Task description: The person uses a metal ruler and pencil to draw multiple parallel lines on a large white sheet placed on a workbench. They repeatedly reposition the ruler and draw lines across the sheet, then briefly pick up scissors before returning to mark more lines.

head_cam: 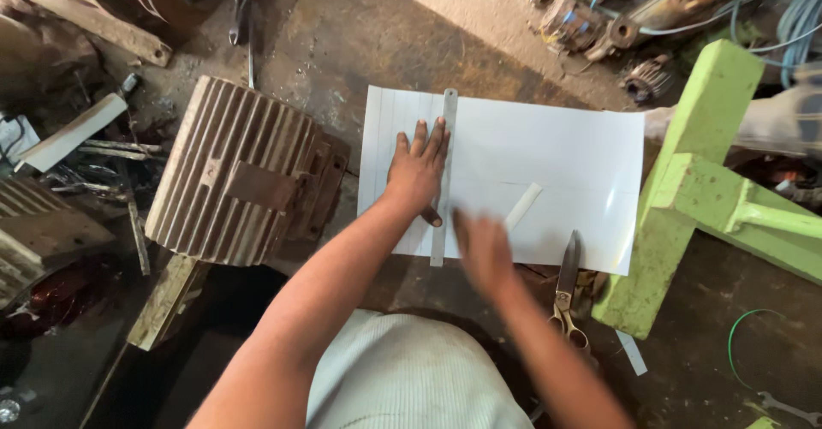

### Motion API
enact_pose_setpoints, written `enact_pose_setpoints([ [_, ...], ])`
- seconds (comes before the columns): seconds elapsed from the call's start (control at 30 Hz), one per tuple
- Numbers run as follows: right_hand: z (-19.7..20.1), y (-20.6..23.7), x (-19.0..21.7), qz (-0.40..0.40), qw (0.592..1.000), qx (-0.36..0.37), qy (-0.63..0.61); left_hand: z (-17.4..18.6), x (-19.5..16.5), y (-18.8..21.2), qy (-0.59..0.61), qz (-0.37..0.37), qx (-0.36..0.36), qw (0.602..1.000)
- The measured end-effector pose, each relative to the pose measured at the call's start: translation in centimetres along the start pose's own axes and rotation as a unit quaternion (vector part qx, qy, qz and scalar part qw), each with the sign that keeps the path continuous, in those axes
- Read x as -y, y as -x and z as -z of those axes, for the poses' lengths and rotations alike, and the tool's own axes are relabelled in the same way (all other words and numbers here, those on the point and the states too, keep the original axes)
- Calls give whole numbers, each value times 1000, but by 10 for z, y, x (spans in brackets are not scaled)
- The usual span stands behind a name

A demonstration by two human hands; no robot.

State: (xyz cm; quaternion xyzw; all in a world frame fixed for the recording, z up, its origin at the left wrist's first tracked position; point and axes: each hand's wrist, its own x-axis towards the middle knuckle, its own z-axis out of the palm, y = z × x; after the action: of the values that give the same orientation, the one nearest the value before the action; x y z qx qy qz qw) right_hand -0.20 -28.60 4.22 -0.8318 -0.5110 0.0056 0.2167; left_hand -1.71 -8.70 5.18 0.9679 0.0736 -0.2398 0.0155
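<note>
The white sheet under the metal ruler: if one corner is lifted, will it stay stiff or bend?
The white sheet looks thin and lies flat, so it would probably bend. Its glossy surface suggests it may slide easily. That could be why the left hand presses the metal ruler onto it.

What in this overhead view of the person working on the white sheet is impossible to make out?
All in the head view:
- The right hand is blurred by motion, so whether it holds a marking tool cannot be told.
- The part of the steel ruler under the left hand is covered.
- The white sheet hides the floor beneath it.
- The scissors handles lie partly behind the right forearm.
- The finned motor housing shows only its top.
</note>
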Motion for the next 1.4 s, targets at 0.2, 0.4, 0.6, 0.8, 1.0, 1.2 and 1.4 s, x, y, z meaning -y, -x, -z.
enact_pose_setpoints([
  [0.2,14,101,19,-37,982,47,-177,2,-7,2,-15,7,5,1000],
  [0.4,19,55,-55,-112,982,-119,89,5,-10,14,-35,31,2,999],
  [0.6,3,110,-17,-30,999,10,32,-46,-12,73,-64,85,-165,981],
  [0.8,-18,134,23,20,1000,0,-12,-91,-49,134,182,-129,-224,949],
  [1.0,-19,133,30,0,1000,-18,-7,-95,-69,148,269,-142,-319,898],
  [1.2,-3,138,44,-100,977,-99,-159,-104,-70,142,301,-115,-318,892],
  [1.4,6,136,51,-150,962,-139,-181,-111,-72,140,300,-117,-330,887],
])
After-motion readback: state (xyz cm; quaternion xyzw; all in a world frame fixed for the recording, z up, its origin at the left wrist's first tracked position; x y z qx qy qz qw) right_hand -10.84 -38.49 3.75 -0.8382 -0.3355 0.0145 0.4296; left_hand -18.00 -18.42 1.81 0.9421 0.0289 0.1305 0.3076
